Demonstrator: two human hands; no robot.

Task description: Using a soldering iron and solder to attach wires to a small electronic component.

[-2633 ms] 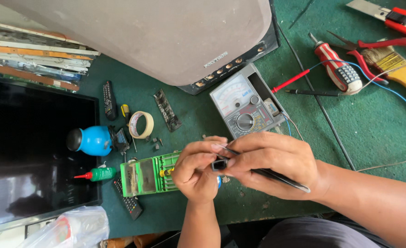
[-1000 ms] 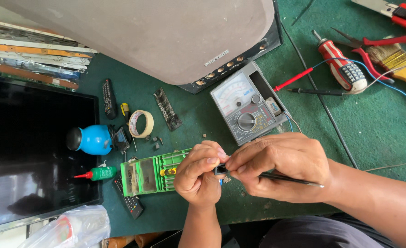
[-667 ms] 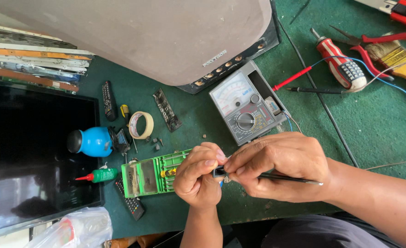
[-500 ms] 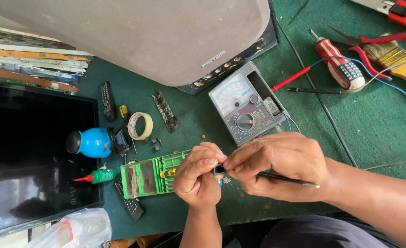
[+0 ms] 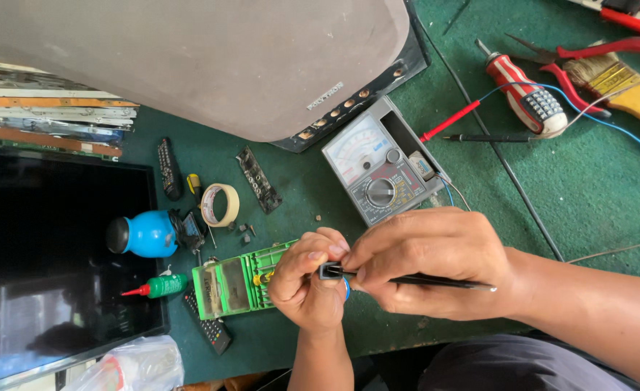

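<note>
- Pinching small black part (image 5: 328, 271), left hand (image 5: 307, 284) near green mat's (image 5: 551, 210) front edge.
- Right hand (image 5: 435, 261) gripping thin black tool (image 5: 443, 281), tip on part.
- Green board (image 5: 236, 282) just beside left hand.

On the green desk (image 5: 595, 210) we see a grey meter (image 5: 379, 169) below the big grey casing (image 5: 189, 65). At far right lie a red screwdriver (image 5: 526, 98), pliers (image 5: 587, 58) and a brush (image 5: 627, 87). A tape roll (image 5: 220, 205), blue bottle (image 5: 142, 234) and dark screen (image 5: 52, 253) sit left.
</note>
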